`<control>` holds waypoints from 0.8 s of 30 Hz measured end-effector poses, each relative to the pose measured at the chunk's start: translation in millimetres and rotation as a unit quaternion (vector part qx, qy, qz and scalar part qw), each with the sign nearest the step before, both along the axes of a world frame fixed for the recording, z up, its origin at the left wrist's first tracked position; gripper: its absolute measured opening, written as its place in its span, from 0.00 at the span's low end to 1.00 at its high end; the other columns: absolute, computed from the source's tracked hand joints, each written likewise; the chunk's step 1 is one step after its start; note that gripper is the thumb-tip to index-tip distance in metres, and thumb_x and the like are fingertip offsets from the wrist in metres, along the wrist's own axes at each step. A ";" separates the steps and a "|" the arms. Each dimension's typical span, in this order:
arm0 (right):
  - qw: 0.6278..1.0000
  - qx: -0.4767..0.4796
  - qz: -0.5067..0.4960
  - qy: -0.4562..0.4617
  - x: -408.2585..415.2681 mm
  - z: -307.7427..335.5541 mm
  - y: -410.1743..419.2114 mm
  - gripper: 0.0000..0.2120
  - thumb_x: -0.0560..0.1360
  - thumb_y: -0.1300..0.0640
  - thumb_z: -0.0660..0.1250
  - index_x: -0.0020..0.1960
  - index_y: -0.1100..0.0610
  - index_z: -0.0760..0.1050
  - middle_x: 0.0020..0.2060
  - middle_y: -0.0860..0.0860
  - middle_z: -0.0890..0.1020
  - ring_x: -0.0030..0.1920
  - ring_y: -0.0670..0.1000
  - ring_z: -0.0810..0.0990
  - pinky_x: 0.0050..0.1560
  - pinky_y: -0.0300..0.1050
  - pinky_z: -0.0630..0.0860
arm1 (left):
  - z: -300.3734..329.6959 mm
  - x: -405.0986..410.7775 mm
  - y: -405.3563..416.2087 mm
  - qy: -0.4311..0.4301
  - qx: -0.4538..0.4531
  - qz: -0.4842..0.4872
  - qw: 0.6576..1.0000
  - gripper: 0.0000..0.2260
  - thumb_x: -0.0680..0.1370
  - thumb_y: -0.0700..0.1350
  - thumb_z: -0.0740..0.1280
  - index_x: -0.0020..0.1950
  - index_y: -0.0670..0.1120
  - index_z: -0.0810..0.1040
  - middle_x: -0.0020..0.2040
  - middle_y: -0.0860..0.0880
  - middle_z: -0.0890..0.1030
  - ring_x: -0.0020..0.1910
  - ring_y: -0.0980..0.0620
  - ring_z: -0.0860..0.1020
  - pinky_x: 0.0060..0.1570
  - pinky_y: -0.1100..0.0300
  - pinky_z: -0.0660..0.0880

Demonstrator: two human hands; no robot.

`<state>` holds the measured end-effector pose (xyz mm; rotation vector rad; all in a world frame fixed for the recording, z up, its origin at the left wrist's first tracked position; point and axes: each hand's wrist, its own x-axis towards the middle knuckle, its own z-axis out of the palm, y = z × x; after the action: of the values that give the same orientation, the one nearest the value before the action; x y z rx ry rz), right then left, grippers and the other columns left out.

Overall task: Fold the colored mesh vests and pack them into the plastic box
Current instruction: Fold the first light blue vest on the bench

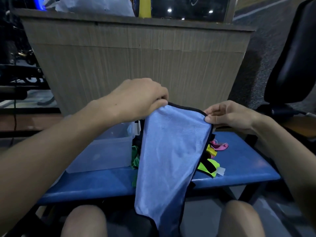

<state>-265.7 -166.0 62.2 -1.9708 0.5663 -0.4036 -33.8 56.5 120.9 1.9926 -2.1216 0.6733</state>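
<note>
Vests are what I see: my left hand pinches the top left corner of a light blue mesh vest above the clear plastic box on the blue table. It hangs past the table edge. My right hand pinches its other corner; more colored vests lie behind.

A single wide-angle camera sits on the person's head and looks forward and steeply down. It sits close over the work: both forearms enter from the lower corners, and the knees fill the bottom edge. The blue table lies just below centre, near the lens. The wooden counter rises straight ahead, filling the upper half. Straight lines bow toward the edges. There is no second view to share the scene.
</note>
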 end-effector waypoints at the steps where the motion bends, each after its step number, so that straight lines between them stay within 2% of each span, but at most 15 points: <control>1: 1.000 -0.010 0.004 0.008 -0.6 4.1 1.4 0.14 0.70 0.54 0.77 0.52 0.60 0.85 0.48 0.60 0.86 0.50 0.58 0.81 0.53 0.48 0.79 | 0.8 -1.7 -1.6 -0.020 -0.004 0.006 1.000 0.13 0.84 0.56 0.56 0.64 0.57 0.75 0.54 0.58 0.80 0.57 0.52 0.73 0.44 0.51 0.72; 3: 0.999 -0.034 0.020 0.030 -3.1 12.2 5.4 0.10 0.72 0.57 0.75 0.50 0.61 0.85 0.48 0.64 0.85 0.49 0.58 0.81 0.53 0.49 0.78 | 1.9 -1.5 -2.8 -0.065 0.007 0.019 0.998 0.15 0.85 0.56 0.56 0.68 0.55 0.74 0.56 0.56 0.80 0.58 0.51 0.71 0.40 0.53 0.69; 6: 0.996 -0.070 0.035 0.049 -6.9 22.8 14.4 0.15 0.71 0.48 0.79 0.49 0.59 0.85 0.50 0.67 0.83 0.47 0.56 0.79 0.54 0.54 0.70 | 2.6 0.6 -1.6 -0.137 0.040 0.046 0.989 0.13 0.84 0.56 0.56 0.58 0.52 0.77 0.51 0.55 0.80 0.53 0.51 0.70 0.31 0.56 0.63; 8: 0.996 -0.077 0.028 0.040 -12.0 30.0 20.6 0.17 0.69 0.47 0.78 0.48 0.59 0.84 0.46 0.66 0.83 0.46 0.55 0.76 0.52 0.53 0.68 | 7.0 -3.5 -1.7 -0.134 0.056 0.055 0.988 0.11 0.84 0.55 0.58 0.55 0.51 0.77 0.48 0.54 0.80 0.52 0.50 0.70 0.31 0.56 0.62; 10: 0.996 -0.081 0.021 0.015 -19.9 37.4 25.1 0.13 0.71 0.51 0.78 0.47 0.59 0.83 0.41 0.61 0.81 0.43 0.55 0.74 0.47 0.50 0.69 | 14.0 -11.7 -0.7 -0.093 0.037 0.049 0.994 0.10 0.84 0.53 0.59 0.54 0.51 0.77 0.47 0.53 0.78 0.54 0.50 0.69 0.34 0.55 0.66; 13: 0.996 -0.085 -0.001 -0.017 -39.3 46.3 26.5 0.06 0.76 0.58 0.71 0.47 0.61 0.78 0.33 0.55 0.78 0.33 0.51 0.74 0.34 0.40 0.71 | 22.3 -22.1 -2.3 -0.046 -0.025 0.001 0.999 0.11 0.82 0.55 0.60 0.56 0.52 0.76 0.55 0.53 0.74 0.57 0.50 0.66 0.43 0.50 0.73; 14: 0.996 -0.080 -0.009 -0.021 -47.0 46.8 27.4 0.04 0.77 0.60 0.69 0.47 0.61 0.76 0.30 0.52 0.78 0.30 0.48 0.75 0.30 0.37 0.71 | 23.1 -25.9 -5.6 -0.023 -0.036 -0.022 0.999 0.12 0.82 0.56 0.59 0.55 0.51 0.76 0.57 0.53 0.72 0.58 0.51 0.66 0.47 0.52 0.73; 16: 0.998 -0.040 -0.027 -0.033 -64.3 41.3 25.6 0.03 0.77 0.62 0.68 0.46 0.60 0.74 0.31 0.52 0.79 0.28 0.48 0.79 0.26 0.36 0.73 | 21.6 -36.3 -17.3 0.053 -0.025 -0.065 0.996 0.10 0.82 0.55 0.60 0.55 0.52 0.76 0.55 0.56 0.73 0.55 0.53 0.69 0.51 0.56 0.69; 19: 0.996 0.020 -0.073 -0.037 -95.2 21.4 13.0 0.06 0.74 0.61 0.69 0.49 0.61 0.74 0.34 0.58 0.80 0.31 0.52 0.83 0.28 0.39 0.79 | 8.8 -59.0 -44.9 0.152 -0.017 -0.140 0.978 0.06 0.82 0.50 0.66 0.55 0.50 0.80 0.47 0.58 0.79 0.45 0.61 0.74 0.45 0.64 0.67; 21: 0.992 0.054 -0.108 -0.027 -118.7 12.3 4.9 0.11 0.73 0.61 0.69 0.53 0.63 0.73 0.34 0.61 0.80 0.31 0.53 0.84 0.29 0.40 0.80 | -4.4 -76.5 -63.7 0.232 -0.014 -0.204 0.951 0.06 0.81 0.47 0.69 0.56 0.49 0.82 0.43 0.61 0.81 0.42 0.67 0.76 0.43 0.72 0.68; 24: 0.982 0.057 -0.178 -0.017 -147.2 19.5 -7.7 0.17 0.67 0.58 0.74 0.51 0.62 0.74 0.33 0.60 0.80 0.29 0.53 0.84 0.28 0.42 0.81 | -23.4 -102.4 -95.1 0.335 -0.007 -0.269 0.903 0.07 0.80 0.45 0.71 0.57 0.47 0.81 0.35 0.62 0.76 0.35 0.67 0.74 0.40 0.71 0.66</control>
<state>-413.0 -173.7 81.7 -1.7505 0.9059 -0.6106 -136.2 -38.5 97.5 1.2431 -2.0271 -0.0898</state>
